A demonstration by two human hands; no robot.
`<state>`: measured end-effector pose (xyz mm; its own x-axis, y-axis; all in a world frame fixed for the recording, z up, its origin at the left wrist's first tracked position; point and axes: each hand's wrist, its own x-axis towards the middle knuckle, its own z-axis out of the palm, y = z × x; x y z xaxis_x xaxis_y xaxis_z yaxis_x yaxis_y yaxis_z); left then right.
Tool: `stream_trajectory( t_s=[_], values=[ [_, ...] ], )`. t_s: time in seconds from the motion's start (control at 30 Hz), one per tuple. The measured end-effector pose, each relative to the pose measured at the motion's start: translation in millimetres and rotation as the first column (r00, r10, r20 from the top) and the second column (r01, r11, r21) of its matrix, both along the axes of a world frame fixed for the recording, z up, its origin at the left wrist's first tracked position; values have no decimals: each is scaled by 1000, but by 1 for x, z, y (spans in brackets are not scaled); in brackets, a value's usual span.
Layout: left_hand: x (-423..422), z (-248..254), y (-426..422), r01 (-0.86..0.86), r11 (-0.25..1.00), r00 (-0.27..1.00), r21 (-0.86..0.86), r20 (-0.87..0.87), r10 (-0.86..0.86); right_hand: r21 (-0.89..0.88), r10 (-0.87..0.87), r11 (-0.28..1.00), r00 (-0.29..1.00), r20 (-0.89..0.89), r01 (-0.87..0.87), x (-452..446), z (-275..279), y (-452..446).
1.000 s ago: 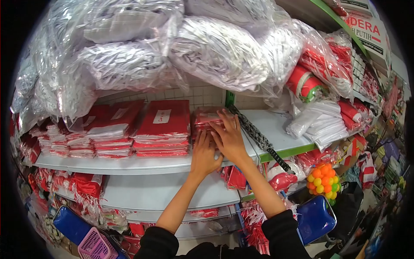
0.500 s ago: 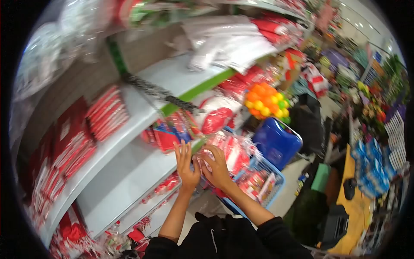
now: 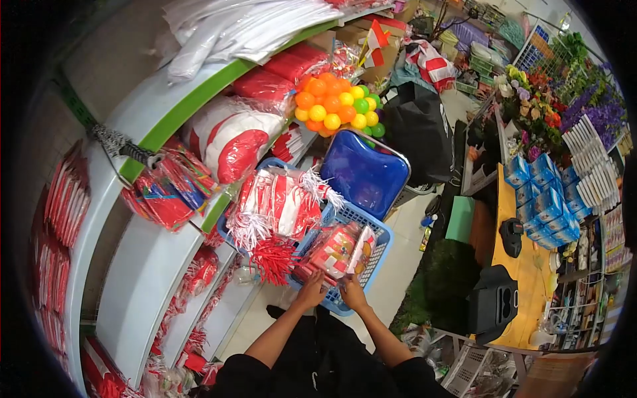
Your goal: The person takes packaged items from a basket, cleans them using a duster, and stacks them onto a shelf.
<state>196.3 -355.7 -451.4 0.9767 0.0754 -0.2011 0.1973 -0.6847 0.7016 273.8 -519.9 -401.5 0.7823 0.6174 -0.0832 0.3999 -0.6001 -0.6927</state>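
A blue plastic basket (image 3: 379,260) stands on the floor before me, holding red-and-white plastic packets (image 3: 336,248). At the near end of these packets, my left hand (image 3: 310,292) has its fingers bent round a red packet's edge. My right hand (image 3: 353,293) is just beside it, fingers closed on the near edge of the packets; the fingertips are partly hidden. Left of the packets lies a bundle of bagged red-and-white flags (image 3: 280,205) with white and red fringes, over a second blue basket's rim (image 3: 275,162).
A blue stool seat (image 3: 366,174) is behind the basket, with orange, yellow and green balls (image 3: 338,105) beyond. Shelves (image 3: 147,265) of red-and-white goods line the left. To the right stands a yellow table (image 3: 524,278) with a black device (image 3: 494,304) and blue boxes (image 3: 544,199).
Both hands have moved down from in front of the shelf to the packets in the basket. The left fingers, spread before, are now bent. The view has shifted to the right and down.
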Motion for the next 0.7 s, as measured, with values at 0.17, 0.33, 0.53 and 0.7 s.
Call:
stream_trajectory(
  t_s=[0.17, 0.33, 0.53, 0.7],
  values=[
    [-2, -20, 13, 241, 935, 949, 261, -267, -170, -110, 10, 994, 999, 35, -6, 10, -50, 10],
    [0, -23, 16, 247, 931, 948, 269, -268, -174, -184, 47, 982, 996, 76, -32, 19, -61, 28],
    [-4, -20, 14, 252, 936, 942, 244, -284, -179, -296, 130, 954, 961, 243, -54, 16, -99, 23],
    [5, -39, 17, 77, 996, 964, 52, -258, -61, -154, -63, 987, 995, -82, 49, 27, -61, 23]
  ],
)
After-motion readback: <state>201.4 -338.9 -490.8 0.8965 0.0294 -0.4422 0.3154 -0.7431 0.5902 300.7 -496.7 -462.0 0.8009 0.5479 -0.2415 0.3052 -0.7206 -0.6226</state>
